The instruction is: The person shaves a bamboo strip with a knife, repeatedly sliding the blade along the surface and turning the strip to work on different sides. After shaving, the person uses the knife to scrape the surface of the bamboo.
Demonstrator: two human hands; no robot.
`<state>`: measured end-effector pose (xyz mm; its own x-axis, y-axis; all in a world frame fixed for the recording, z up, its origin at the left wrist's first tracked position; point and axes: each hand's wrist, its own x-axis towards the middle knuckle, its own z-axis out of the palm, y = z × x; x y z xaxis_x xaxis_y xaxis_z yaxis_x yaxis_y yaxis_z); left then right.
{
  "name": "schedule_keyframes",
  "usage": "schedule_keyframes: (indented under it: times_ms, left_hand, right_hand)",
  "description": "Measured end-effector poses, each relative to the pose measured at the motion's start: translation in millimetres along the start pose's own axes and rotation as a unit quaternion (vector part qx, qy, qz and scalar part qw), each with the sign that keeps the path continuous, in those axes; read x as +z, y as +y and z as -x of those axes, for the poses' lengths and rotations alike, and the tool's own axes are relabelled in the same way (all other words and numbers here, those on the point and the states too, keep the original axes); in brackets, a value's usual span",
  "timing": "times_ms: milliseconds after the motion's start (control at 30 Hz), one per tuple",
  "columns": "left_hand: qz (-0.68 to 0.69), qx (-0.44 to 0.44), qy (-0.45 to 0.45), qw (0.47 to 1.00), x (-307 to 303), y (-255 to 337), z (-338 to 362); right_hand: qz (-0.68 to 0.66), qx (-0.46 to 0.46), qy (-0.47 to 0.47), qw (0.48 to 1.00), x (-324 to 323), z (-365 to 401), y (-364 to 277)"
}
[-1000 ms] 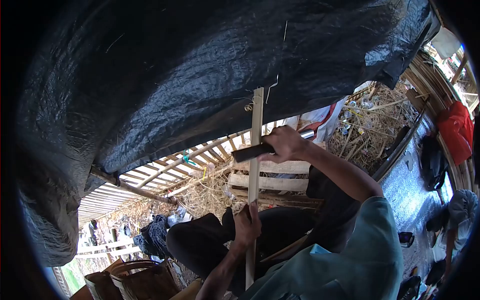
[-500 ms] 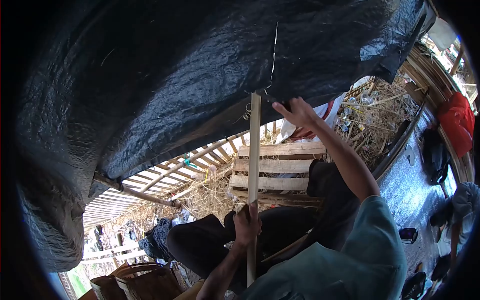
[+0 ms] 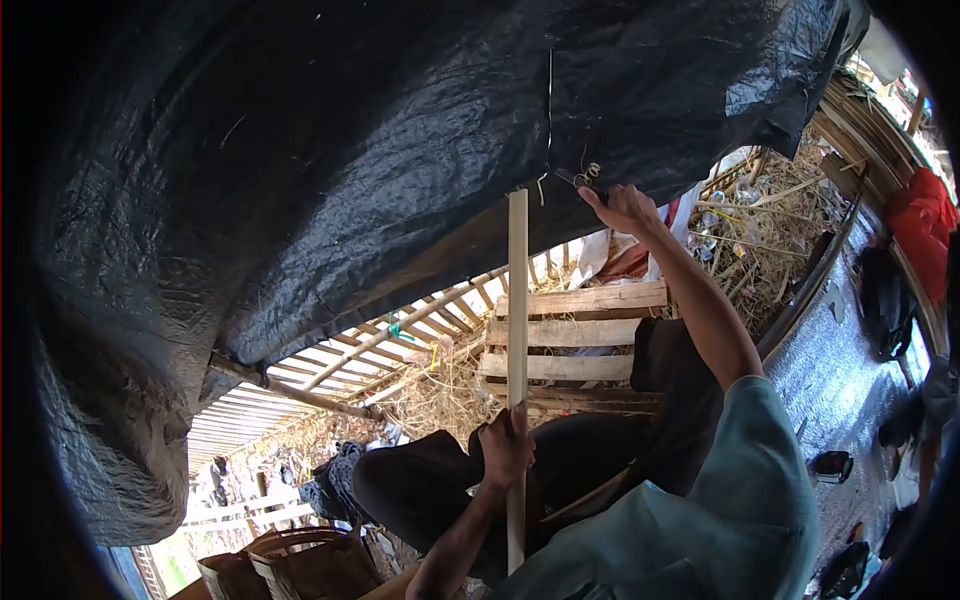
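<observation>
A pale, flat bamboo strip stands nearly upright in front of me. Its lower part is gripped by my left hand, fingers wrapped round it. Near the strip's top end, just to its right, my right hand is closed on a knife; only a short piece of blade shows, and the handle is mostly hidden. A curled shaving hangs by the blade. Another thin sliver is beside the strip's top. Blade and strip look apart.
A black plastic sheet spreads across the upper view, with a thin slit of light in it. Beyond my legs lies a wooden slatted panel amid straw and litter. A red bag is at right; woven baskets at lower left.
My right hand with the knife has moved slightly right and up, away from the strip's top. A curled shaving now hangs by the blade. My left hand keeps its hold.
</observation>
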<state>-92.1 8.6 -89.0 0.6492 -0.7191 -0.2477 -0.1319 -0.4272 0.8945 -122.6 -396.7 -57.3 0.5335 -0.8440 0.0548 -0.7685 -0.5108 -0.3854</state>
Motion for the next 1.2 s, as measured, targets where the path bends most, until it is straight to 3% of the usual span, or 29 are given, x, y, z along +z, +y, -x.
schedule_keyframes:
  times_ms: [200, 300, 433, 467, 500, 567, 633, 667, 700, 733, 800, 900, 1067, 1200]
  left_hand:
    - [0.015, 0.021, 0.014, 1.000, 7, 1, -3]
    - [0.010, 0.015, 0.016, 1.000, 11, 2, -3]
    - [-0.015, 0.028, -0.009, 0.999, 14, 1, -3]
    - [-0.021, 0.035, -0.017, 0.999, 15, 0, -2]
    - [-0.024, 0.039, -0.025, 0.999, 18, -2, 2]
    - [-0.012, 0.043, -0.037, 0.998, 22, -5, 12]
    - [0.008, 0.060, -0.046, 0.997, 20, -6, 10]
    - [0.027, 0.028, -0.047, 0.998, 20, -1, 9]
    - [0.032, 0.026, -0.049, 0.998, 19, -3, 8]
    - [0.041, 0.021, -0.050, 0.998, 18, -7, 8]
    - [0.047, 0.018, -0.060, 0.997, 21, -6, 8]
    - [0.038, 0.021, -0.058, 0.997, 20, 3, 13]
    - [0.042, 0.007, -0.063, 0.997, 22, 11, 15]
    - [0.066, -0.009, -0.073, 0.995, 21, 17, 16]
  right_hand:
    - [-0.104, -0.087, -0.020, 0.991, -20, 23, -25]
    - [-0.058, -0.138, -0.089, 0.985, -17, 32, -34]
    - [0.037, -0.216, -0.113, 0.969, -19, 41, -51]
    - [0.049, -0.204, -0.083, 0.974, -20, 38, -51]
    - [0.043, -0.123, -0.002, 0.991, -2, 22, -43]
    - [-0.068, 0.055, -0.034, 0.996, -5, -17, -22]
    - [-0.082, 0.068, 0.004, 0.994, 8, -28, -6]
    - [-0.089, 0.076, 0.019, 0.993, 17, -33, 2]
    - [-0.137, 0.054, -0.036, 0.988, 22, -35, -1]
    - [-0.223, 0.052, -0.099, 0.968, 22, -27, -12]
    - [-0.427, 0.020, -0.127, 0.895, 24, -10, -36]
    - [-0.471, -0.039, -0.146, 0.869, 19, -2, -58]
    - [-0.598, 0.062, -0.171, 0.780, 22, -4, -61]
    - [-0.642, 0.051, -0.131, 0.753, 20, -6, -65]
